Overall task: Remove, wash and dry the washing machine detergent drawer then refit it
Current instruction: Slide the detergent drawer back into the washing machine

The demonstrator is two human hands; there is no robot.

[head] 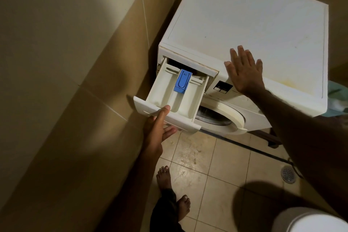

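Note:
The white detergent drawer (165,92) sticks far out of the washing machine (244,24), its back end still inside the slot. A blue insert (183,81) sits in its middle compartment. My left hand (159,128) grips the drawer's front panel, thumb on top and fingers underneath. My right hand (243,70) lies flat with straight fingers on the machine's top front edge, just right of the drawer slot.
A tan tiled wall (94,81) runs close along the machine's left side. The round door (226,118) is below the drawer. My bare feet (173,190) stand on the tiled floor, with a drain (288,175) at right and a white container (308,221) at bottom right.

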